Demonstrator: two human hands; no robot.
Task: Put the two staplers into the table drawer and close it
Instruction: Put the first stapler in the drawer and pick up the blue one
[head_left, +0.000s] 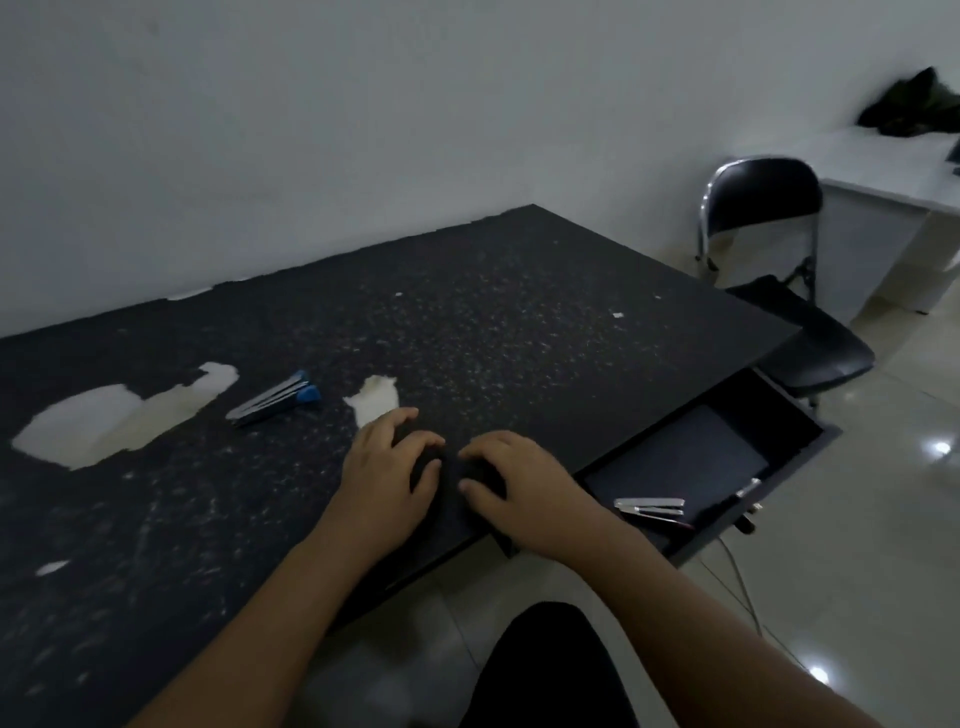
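While both forearms reach in from the near edge, a person's left hand (387, 467) and right hand (519, 486) rest palm-down, side by side, on the dark speckled worktop (519, 322), just beside the open drawer (727, 457). The fingers of each hand are loosely curled and spread, fingertips almost meeting; each grip is relaxed and closes on nothing that can be made out, though the dark patch between the hands is too dim to read. The right wrist lies across the worktop's near edge, right at the drawer's inner corner.

One stapler, the blue-tipped stapler (275, 399), lies flat on the worktop well away from the drawer, beyond the left hand. Its long axis runs diagonally, blue end pointing toward the wall and the drawer side, metal end toward the worktop's near edge. A pale worn patch (374, 400) sits between it and the left hand.

The silver stapler (650, 506) lies inside the drawer, near its front panel, its long axis roughly parallel to that panel. The drawer stands pulled fully out. A black folding chair (769, 249) stands beyond the drawer.
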